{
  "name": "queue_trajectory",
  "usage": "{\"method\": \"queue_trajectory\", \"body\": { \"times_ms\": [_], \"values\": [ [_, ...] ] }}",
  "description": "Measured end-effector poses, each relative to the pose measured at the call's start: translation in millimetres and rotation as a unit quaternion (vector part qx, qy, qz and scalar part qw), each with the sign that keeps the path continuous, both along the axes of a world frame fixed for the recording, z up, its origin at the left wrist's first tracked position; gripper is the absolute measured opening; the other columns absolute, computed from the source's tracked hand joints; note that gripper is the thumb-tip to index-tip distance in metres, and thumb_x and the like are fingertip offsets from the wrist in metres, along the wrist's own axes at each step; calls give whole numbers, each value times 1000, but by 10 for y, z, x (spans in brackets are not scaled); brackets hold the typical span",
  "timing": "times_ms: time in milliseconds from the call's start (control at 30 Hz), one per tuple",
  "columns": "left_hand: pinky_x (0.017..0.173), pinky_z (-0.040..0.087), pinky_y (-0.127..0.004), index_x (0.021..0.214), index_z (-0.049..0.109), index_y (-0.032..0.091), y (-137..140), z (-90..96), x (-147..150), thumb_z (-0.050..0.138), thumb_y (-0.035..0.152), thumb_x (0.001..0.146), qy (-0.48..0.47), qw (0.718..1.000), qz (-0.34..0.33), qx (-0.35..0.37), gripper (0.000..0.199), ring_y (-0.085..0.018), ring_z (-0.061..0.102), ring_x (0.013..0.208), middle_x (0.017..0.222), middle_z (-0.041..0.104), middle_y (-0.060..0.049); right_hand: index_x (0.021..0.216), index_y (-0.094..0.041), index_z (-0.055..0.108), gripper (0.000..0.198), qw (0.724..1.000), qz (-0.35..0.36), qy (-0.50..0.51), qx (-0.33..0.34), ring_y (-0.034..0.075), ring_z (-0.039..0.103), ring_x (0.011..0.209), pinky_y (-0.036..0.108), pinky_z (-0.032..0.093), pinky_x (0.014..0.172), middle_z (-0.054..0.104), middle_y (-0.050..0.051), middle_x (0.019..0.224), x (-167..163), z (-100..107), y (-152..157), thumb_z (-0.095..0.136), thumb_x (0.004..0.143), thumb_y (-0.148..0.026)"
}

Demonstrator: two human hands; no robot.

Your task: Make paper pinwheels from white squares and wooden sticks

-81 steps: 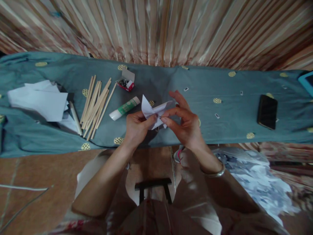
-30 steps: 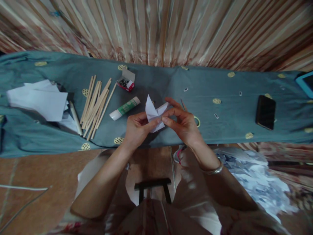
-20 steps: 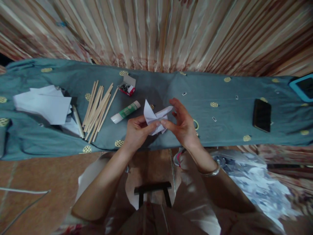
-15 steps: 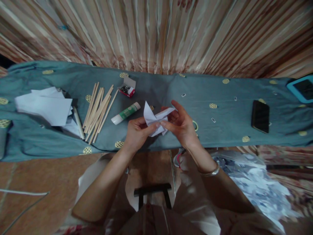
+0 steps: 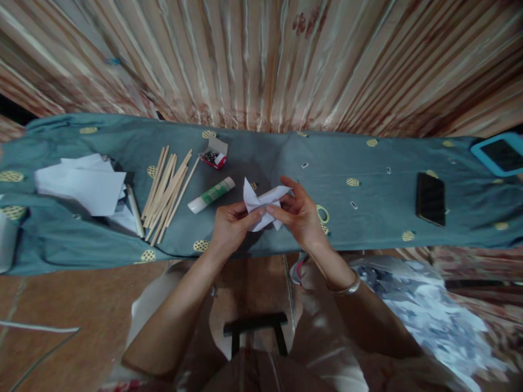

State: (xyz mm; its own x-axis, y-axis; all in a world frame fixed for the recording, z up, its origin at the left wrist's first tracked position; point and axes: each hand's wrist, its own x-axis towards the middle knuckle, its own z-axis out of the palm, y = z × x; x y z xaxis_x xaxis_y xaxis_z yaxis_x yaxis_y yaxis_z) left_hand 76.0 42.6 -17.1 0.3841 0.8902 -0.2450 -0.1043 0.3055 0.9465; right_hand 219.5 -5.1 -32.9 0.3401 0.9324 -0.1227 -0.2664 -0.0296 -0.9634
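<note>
Between my hands, above the table's near edge, is a folded white paper pinwheel [image 5: 265, 202] with pointed blades sticking out. My left hand [image 5: 232, 224] pinches its left side, thumb on top and fingers beneath. My right hand [image 5: 301, 215] grips the right side, its thumb pressed near the middle and the index finger raised behind a blade. A green and white glue stick [image 5: 212, 194] lies just left of the paper. Beside my right hand is the yellow-green handle of what looks like scissors [image 5: 323, 213], the rest hidden.
Several wooden sticks [image 5: 167, 190] lie left, near a small red box of metal pins [image 5: 215, 155]. Further left are white paper sheets [image 5: 90, 188] and a pale rod-like pen [image 5: 134, 209]. A black phone [image 5: 430, 198] and blue-framed device [image 5: 500, 154] rest right on the teal cloth [image 5: 379, 207].
The camera view has tilted slightly, so the table sits lower in the picture. My right index finger has drawn in a little toward the paper; both hands still hold it.
</note>
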Motion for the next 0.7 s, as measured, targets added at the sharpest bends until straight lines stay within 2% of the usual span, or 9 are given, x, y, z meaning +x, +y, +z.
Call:
{"method": "queue_trajectory", "body": {
  "times_ms": [167,333,700],
  "values": [
    [54,46,-24,72,78,16,0,-73,16,82,38,63,11,1000,11,22,25,-13,57,57,64,71,-1,123,-27,48,71,1000,-5,-26,2,15,67,71,29,57,69,70,-5,78,-2,-37,14,84,63,-38],
    [61,49,-25,82,80,16,12,-144,33,81,36,64,5,999,24,32,26,-14,61,62,73,75,-2,118,-27,49,67,999,-30,-21,11,14,67,69,28,57,68,70,-5,77,-30,-53,43,85,62,-36],
    [67,50,-26,87,80,18,30,-174,39,81,36,66,10,997,39,61,27,-15,64,66,79,76,-2,115,-27,50,59,998,-40,-48,23,15,67,73,29,56,70,69,-5,79,-50,-116,69,81,65,-33]
  ]
}}
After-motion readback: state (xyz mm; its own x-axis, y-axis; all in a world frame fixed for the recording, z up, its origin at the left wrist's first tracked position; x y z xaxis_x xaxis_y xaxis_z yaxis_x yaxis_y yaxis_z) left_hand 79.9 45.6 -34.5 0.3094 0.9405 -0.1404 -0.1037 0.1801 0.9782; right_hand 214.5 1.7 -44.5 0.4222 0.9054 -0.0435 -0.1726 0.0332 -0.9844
